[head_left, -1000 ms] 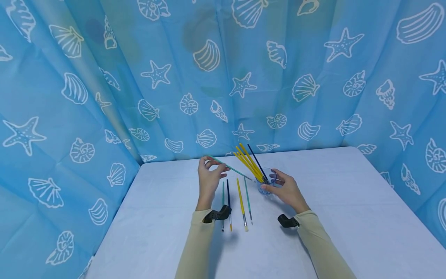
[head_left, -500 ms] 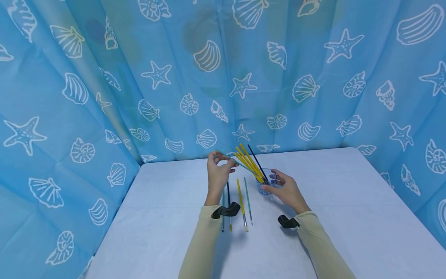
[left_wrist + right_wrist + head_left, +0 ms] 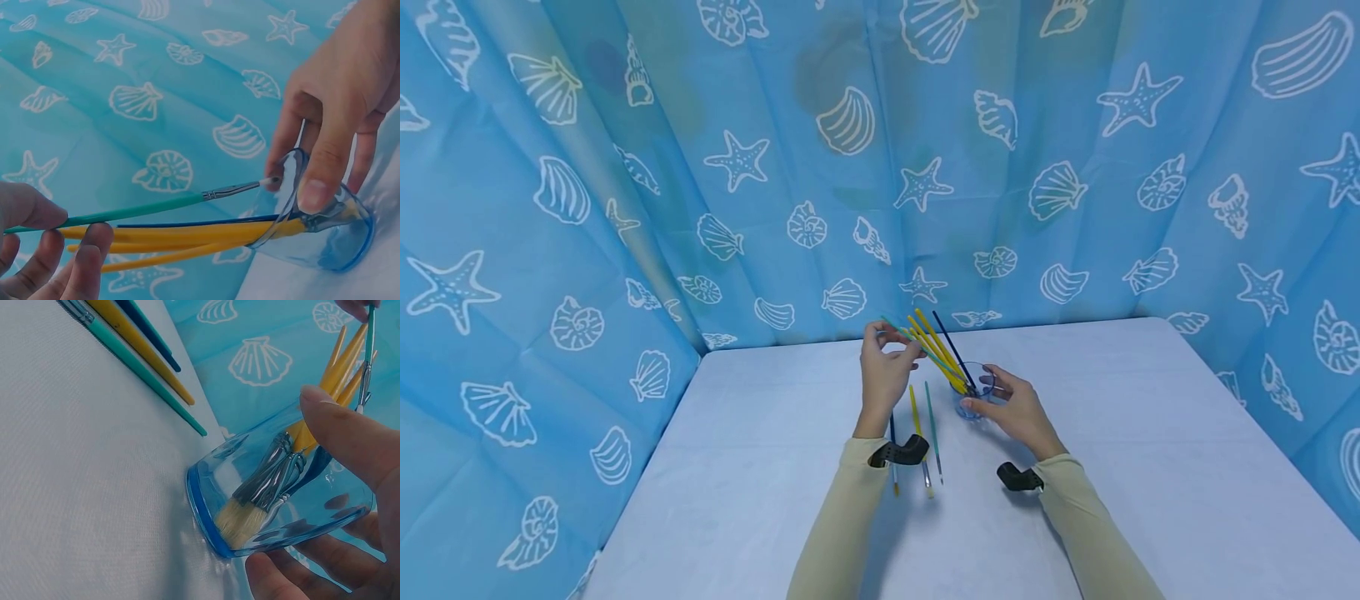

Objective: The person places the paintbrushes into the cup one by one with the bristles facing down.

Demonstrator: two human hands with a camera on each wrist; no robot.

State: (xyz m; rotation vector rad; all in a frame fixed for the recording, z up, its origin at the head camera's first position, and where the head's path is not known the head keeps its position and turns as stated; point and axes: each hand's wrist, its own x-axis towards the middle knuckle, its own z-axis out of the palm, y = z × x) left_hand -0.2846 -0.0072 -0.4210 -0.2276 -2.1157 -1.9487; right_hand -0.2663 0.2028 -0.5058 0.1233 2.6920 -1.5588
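In the head view my left hand (image 3: 883,379) pinches a slim green paintbrush (image 3: 156,207) between thumb and fingers. The brush slants down to the right, its small pale bristle tip right at the cup's rim in the left wrist view. My right hand (image 3: 1015,412) grips the clear blue cup (image 3: 212,469), thumb on the near side and fingers round the far side. Inside the cup lean several yellow paintbrushes (image 3: 334,375) and a dark blue paintbrush (image 3: 951,342), bristles down. Their bristles show through the cup wall in the right wrist view.
On the white-covered table (image 3: 737,467), a green paintbrush (image 3: 932,425), a yellow paintbrush (image 3: 914,407) and a dark blue paintbrush (image 3: 893,475) lie side by side, bristles toward me. My left forearm partly covers them. A blue shell-patterned curtain (image 3: 775,250) hangs behind.
My left hand has moved right and slightly up, carrying the green paintbrush over to the cup. Another green brush on the table is now hidden behind my left arm. The right hand has stayed put.
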